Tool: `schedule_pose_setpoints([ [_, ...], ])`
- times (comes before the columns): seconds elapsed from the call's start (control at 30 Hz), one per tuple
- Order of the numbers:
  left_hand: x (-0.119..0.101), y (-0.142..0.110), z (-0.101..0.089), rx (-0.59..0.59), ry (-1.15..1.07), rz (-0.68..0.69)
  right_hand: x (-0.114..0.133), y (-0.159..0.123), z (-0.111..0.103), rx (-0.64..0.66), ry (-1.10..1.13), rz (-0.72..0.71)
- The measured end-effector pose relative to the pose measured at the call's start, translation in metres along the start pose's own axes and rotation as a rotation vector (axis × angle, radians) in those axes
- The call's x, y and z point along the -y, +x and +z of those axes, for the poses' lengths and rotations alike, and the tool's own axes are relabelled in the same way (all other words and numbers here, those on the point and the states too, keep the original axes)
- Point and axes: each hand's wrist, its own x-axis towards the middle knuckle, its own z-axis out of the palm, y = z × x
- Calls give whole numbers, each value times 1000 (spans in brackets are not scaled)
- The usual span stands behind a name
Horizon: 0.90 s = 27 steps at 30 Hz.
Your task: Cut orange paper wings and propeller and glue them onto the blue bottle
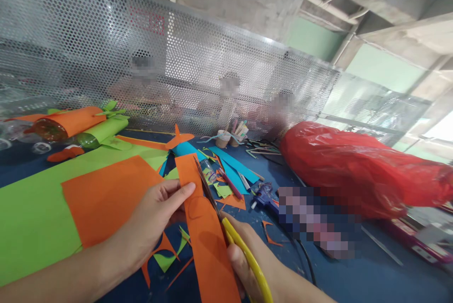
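My left hand (154,220) pinches the left edge of a long orange paper strip (205,237) that runs from the table toward me. My right hand (247,260) grips yellow-handled scissors (226,227), whose blades lie along the strip's right edge near its upper half. A curved pencil line shows on the strip by my left fingertips. Under the strip lie a larger orange sheet (106,197) and a green sheet (31,213).
Blue table (354,274) strewn with orange, green and blue paper scraps. Paper-wrapped bottles (71,123) at back left, cups of sticks (230,135) at the back, a glue gun (264,197), a red plastic bag (357,171) at right. Perforated metal screen (177,57) behind, people beyond it.
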Motion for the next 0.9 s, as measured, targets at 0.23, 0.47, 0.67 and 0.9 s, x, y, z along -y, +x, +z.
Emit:
schedule_pose_setpoints([
  [0.23, 1, 0, -1, 7, -34, 6, -2, 1, 2, -29, 3, 65],
  [0.47, -3, -2, 2, 11, -2, 9, -6, -1, 5, -13, 68, 119],
  [0.67, -3, 0, -1, -40, 6, 19, -13, -3, 5, 33, 139, 174],
  [0.9, -4, 2, -5, -124, 33, 44, -19, -6, 5, 72, 142, 159],
])
